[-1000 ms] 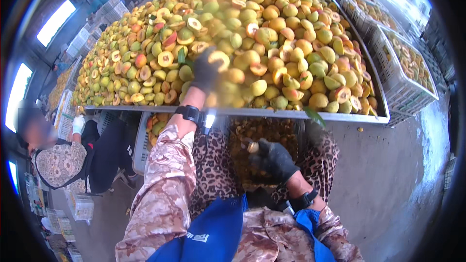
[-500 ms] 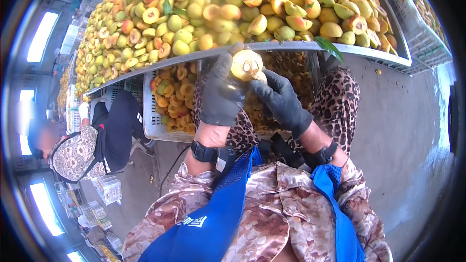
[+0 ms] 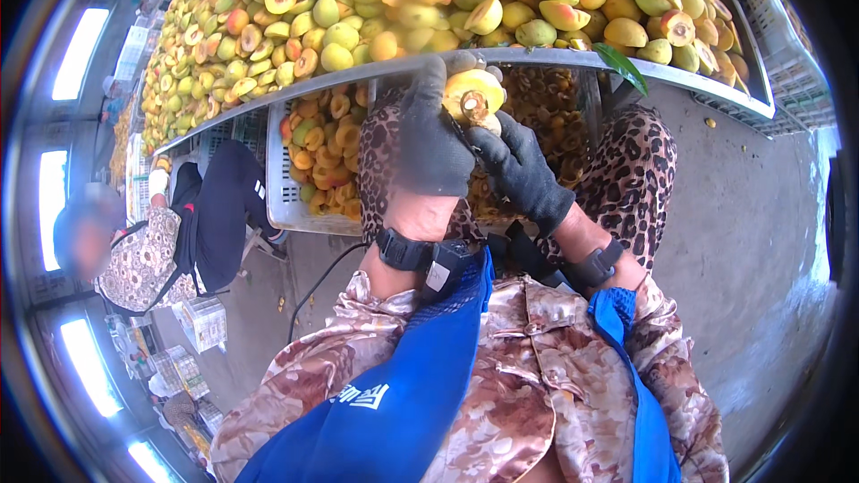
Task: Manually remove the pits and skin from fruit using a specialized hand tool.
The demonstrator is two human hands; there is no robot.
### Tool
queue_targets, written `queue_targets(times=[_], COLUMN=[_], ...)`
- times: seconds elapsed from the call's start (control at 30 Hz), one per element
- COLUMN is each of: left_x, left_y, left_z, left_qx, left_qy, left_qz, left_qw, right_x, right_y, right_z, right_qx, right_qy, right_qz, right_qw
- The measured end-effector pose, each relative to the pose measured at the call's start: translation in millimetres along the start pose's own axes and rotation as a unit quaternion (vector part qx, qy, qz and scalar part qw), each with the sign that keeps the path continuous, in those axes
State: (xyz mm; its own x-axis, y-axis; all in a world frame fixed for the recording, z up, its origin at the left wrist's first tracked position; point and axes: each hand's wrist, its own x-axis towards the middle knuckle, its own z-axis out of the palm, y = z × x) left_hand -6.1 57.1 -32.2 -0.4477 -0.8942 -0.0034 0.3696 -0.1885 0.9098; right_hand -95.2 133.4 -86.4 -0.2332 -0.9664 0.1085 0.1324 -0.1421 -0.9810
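My left hand, in a dark grey glove, is closed around a yellow peach half. The cut face is turned up, with a brown pit hollow in the middle. A small pale ring shows at that hollow; I cannot tell whether it is pit or a tool's tip. My right hand, gloved alike, is closed right against the fruit's lower edge. Whatever its fingers grip is hidden. Both hands are just in front of the metal rim of a table heaped with cut peaches.
Under the table stands a white crate of peach halves, beside more cut pieces between my knees. Pale crates stand at the right. To the left sits a co-worker. A green leaf hangs over the rim.
Both hands and the peach half have shifted slightly right and up in the picture. The fruit has tilted a little, and the view has moved slightly. The grip looks the same.
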Motion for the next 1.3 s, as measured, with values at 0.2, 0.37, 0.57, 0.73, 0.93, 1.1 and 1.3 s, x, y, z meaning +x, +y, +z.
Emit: queue_targets(times=[0.2, 0.37, 0.57, 0.73, 0.93, 1.1, 1.3], left_x=[-2, -3, -1, -13, -11, -17, 16], left_y=[14, 24, 19, 26, 41, 54, 100], left_z=[9, 13, 12, 22, 8, -12, -145], left_qx=[-0.015, 0.039, 0.092, 0.159, -0.083, -0.039, 0.320], left_qy=[0.014, 0.024, -0.075, -0.025, -0.186, -0.118, 0.161], left_qz=[-0.022, -0.001, 0.029, 0.054, -0.053, -0.063, 0.030], left_qw=[1.000, 0.999, 0.992, 0.985, 0.978, 0.990, 0.933], right_x=[-5, -8, -23, -25, -21, -23, -9], right_y=[-7, -9, -13, -23, -30, -27, -4], right_z=[-6, -5, -8, -6, -7, 1, -9], right_qx=[0.030, 0.137, 0.202, 0.217, 0.252, 0.239, 0.098], right_qy=[-0.058, -0.120, -0.142, -0.126, -0.198, -0.220, -0.183], right_qz=[0.041, 0.126, 0.151, 0.173, 0.197, 0.247, 0.272], right_qw=[0.997, 0.975, 0.957, 0.953, 0.927, 0.913, 0.939])
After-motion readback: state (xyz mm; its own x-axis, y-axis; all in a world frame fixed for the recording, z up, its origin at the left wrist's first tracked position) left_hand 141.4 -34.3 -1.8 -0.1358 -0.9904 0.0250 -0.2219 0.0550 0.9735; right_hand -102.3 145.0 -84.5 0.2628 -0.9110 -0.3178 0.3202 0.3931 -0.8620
